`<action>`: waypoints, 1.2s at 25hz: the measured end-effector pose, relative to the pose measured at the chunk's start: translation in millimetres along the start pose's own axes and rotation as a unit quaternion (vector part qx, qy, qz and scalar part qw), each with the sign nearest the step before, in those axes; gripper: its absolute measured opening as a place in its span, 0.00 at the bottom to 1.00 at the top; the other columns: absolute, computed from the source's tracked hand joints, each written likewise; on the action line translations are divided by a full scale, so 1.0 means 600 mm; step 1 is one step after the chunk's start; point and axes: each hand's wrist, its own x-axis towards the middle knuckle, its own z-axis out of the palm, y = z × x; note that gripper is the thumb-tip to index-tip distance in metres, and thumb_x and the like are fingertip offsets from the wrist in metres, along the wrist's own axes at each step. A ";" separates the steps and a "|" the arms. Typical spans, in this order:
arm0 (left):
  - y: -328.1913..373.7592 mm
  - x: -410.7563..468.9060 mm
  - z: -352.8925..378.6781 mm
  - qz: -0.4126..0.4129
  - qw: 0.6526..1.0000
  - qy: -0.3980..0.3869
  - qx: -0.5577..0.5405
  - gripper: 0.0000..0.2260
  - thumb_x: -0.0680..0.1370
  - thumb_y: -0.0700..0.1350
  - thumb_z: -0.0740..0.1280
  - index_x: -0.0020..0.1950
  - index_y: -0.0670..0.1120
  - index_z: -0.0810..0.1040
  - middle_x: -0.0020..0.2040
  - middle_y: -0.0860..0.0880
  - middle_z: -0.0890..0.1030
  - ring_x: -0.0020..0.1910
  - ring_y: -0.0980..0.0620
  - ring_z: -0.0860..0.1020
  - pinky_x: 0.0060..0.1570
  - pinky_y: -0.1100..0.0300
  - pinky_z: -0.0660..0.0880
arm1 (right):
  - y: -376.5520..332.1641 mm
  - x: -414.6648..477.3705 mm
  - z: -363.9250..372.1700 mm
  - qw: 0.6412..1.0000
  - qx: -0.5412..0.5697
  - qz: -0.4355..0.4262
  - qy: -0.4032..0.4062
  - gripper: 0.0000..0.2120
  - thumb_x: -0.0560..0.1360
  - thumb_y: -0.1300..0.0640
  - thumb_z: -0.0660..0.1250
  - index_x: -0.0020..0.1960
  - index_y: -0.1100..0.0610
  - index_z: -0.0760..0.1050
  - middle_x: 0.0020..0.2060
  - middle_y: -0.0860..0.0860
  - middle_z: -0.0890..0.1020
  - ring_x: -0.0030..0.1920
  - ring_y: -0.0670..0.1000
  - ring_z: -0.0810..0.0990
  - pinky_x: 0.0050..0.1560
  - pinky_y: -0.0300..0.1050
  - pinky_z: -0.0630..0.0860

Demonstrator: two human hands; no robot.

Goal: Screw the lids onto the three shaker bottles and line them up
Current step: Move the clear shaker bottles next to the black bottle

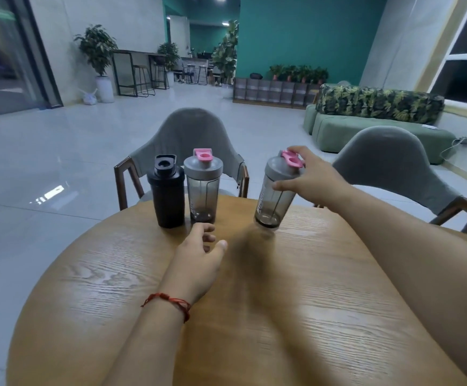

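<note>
A round wooden surface (296, 288) with a pronounced, wavy grain is seen from above. Near its far edge two shaker bottles stand upright, just beside each other: an opaque black bottle (168, 200) with a faceted base and a black flip-cap lid, and to its right a smoky translucent bottle (203, 195) capped by a grey lid with a pink loop. Both lids are seated on their bottles.

A third bottle (275, 197), of the same smoky translucent plastic with a grey lid and pink loop, is held well apart to the right. It is tilted, its top leaning right, and whether its base touches the wood cannot be told. It is grasped at the lid by the right hand (314, 176), the thumb laid on the near side and a finger over the pink loop.

The left hand (201, 256) lies just in front of the middle bottle, its grip released, fingers loosely curled around nothing. A red braided cord (171, 300) is worn on that wrist.

Two grey shell chairs (190, 129) with dark wooden arms are set behind the surface.
</note>
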 end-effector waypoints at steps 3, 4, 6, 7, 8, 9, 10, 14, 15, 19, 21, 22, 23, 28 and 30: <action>-0.009 0.007 0.000 0.000 1.000 0.005 0.004 0.19 0.84 0.54 0.69 0.74 0.56 0.73 0.62 0.55 0.81 0.60 0.54 0.80 0.61 0.50 0.81 | -0.029 0.042 0.048 0.999 0.026 -0.018 -0.028 0.47 0.70 0.48 0.86 0.83 0.45 0.67 0.75 0.52 0.78 0.62 0.52 0.77 0.60 0.45 0.71; -0.010 0.008 0.001 0.001 1.000 0.006 0.007 0.19 0.84 0.54 0.69 0.74 0.56 0.73 0.63 0.55 0.81 0.60 0.54 0.80 0.62 0.51 0.80 | -0.037 0.052 0.062 0.999 0.031 -0.023 -0.032 0.47 0.70 0.49 0.86 0.84 0.46 0.67 0.75 0.52 0.78 0.62 0.52 0.77 0.60 0.44 0.71; -0.011 0.009 0.005 0.007 1.000 0.005 0.017 0.20 0.83 0.55 0.69 0.75 0.57 0.72 0.65 0.56 0.80 0.63 0.53 0.80 0.65 0.51 0.79 | -0.052 0.070 0.085 0.998 0.032 -0.033 -0.038 0.48 0.71 0.49 0.86 0.84 0.47 0.66 0.76 0.53 0.78 0.64 0.54 0.78 0.62 0.44 0.72; -0.012 0.009 0.006 0.011 1.000 0.005 0.023 0.20 0.83 0.55 0.68 0.75 0.57 0.72 0.66 0.56 0.80 0.64 0.53 0.80 0.66 0.51 0.79 | -0.059 0.078 0.093 0.998 0.031 -0.036 -0.043 0.48 0.71 0.49 0.86 0.85 0.47 0.66 0.77 0.53 0.78 0.67 0.56 0.79 0.63 0.45 0.73; -0.013 0.009 0.007 0.013 0.999 0.005 0.029 0.21 0.84 0.55 0.68 0.76 0.57 0.72 0.66 0.55 0.80 0.65 0.53 0.79 0.67 0.51 0.78 | -0.064 0.085 0.101 0.997 0.031 -0.039 -0.051 0.48 0.71 0.50 0.86 0.85 0.48 0.65 0.78 0.54 0.77 0.69 0.57 0.79 0.63 0.45 0.73; -0.013 0.008 0.007 0.014 0.999 0.004 0.033 0.21 0.84 0.56 0.68 0.76 0.57 0.71 0.67 0.55 0.80 0.66 0.54 0.78 0.67 0.52 0.78 | -0.066 0.091 0.107 0.997 0.034 -0.040 -0.059 0.48 0.72 0.50 0.86 0.85 0.48 0.65 0.78 0.54 0.77 0.70 0.57 0.79 0.63 0.45 0.73; -0.013 0.009 0.007 0.014 0.999 0.005 0.036 0.21 0.84 0.56 0.68 0.76 0.57 0.71 0.68 0.56 0.79 0.67 0.54 0.78 0.67 0.52 0.78 | -0.066 0.096 0.112 0.997 0.034 -0.039 -0.064 0.49 0.72 0.51 0.85 0.86 0.48 0.64 0.79 0.54 0.76 0.69 0.56 0.78 0.63 0.45 0.73; -0.009 0.009 0.007 0.026 0.999 0.020 0.021 0.20 0.84 0.55 0.67 0.75 0.57 0.72 0.67 0.56 0.80 0.66 0.55 0.78 0.66 0.55 0.77 | -0.072 0.103 0.117 0.996 0.033 -0.038 -0.077 0.50 0.72 0.51 0.85 0.86 0.45 0.63 0.79 0.53 0.75 0.64 0.53 0.77 0.64 0.50 0.79; -0.008 0.009 0.008 0.027 0.999 0.021 0.018 0.19 0.84 0.55 0.67 0.75 0.57 0.72 0.67 0.56 0.80 0.66 0.55 0.78 0.65 0.56 0.77 | -0.073 0.103 0.117 0.995 0.033 -0.037 -0.082 0.49 0.72 0.52 0.85 0.86 0.45 0.63 0.79 0.53 0.75 0.63 0.54 0.77 0.62 0.51 0.81; -0.007 0.007 0.010 0.026 1.000 0.012 0.014 0.19 0.84 0.55 0.67 0.76 0.58 0.71 0.67 0.56 0.79 0.66 0.55 0.78 0.61 0.58 0.77 | -0.070 0.106 0.119 0.995 0.022 -0.040 -0.087 0.47 0.72 0.54 0.85 0.85 0.45 0.64 0.78 0.54 0.75 0.62 0.55 0.77 0.56 0.48 0.76; -0.006 0.006 0.011 0.026 1.000 0.010 0.015 0.20 0.84 0.55 0.67 0.76 0.57 0.71 0.67 0.55 0.80 0.66 0.55 0.79 0.62 0.58 0.77 | -0.070 0.108 0.119 0.995 0.016 -0.035 -0.087 0.50 0.72 0.53 0.86 0.85 0.45 0.62 0.80 0.55 0.74 0.64 0.56 0.77 0.58 0.47 0.75; -0.006 0.007 0.011 0.028 0.999 0.009 0.015 0.20 0.85 0.55 0.67 0.76 0.57 0.71 0.68 0.55 0.80 0.66 0.55 0.78 0.62 0.58 0.77 | -0.073 0.105 0.118 0.995 0.015 -0.030 -0.089 0.52 0.71 0.52 0.86 0.86 0.44 0.60 0.81 0.56 0.73 0.67 0.57 0.77 0.59 0.48 0.75; -0.006 0.006 0.012 0.028 0.999 0.007 0.016 0.20 0.85 0.55 0.67 0.76 0.57 0.71 0.68 0.55 0.80 0.66 0.55 0.78 0.62 0.58 0.77 | -0.072 0.105 0.117 0.996 0.012 -0.028 -0.089 0.55 0.70 0.51 0.87 0.87 0.43 0.57 0.82 0.56 0.72 0.70 0.60 0.77 0.62 0.50 0.76; -0.004 0.007 0.015 0.029 0.999 -0.003 0.024 0.20 0.84 0.54 0.68 0.75 0.56 0.72 0.65 0.55 0.81 0.64 0.54 0.80 0.60 0.58 0.78 | -0.069 0.080 0.099 0.998 -0.011 -0.009 -0.065 0.65 0.68 0.52 0.89 0.90 0.46 0.48 0.84 0.60 0.68 0.80 0.64 0.72 0.74 0.59 0.73; 0.001 0.014 0.016 0.033 0.999 0.010 0.010 0.19 0.84 0.54 0.68 0.74 0.55 0.73 0.63 0.55 0.81 0.62 0.54 0.80 0.61 0.56 0.79 | -0.053 0.057 0.089 0.998 -0.027 0.001 -0.060 0.66 0.67 0.51 0.89 0.90 0.47 0.47 0.84 0.60 0.68 0.80 0.64 0.71 0.74 0.58 0.74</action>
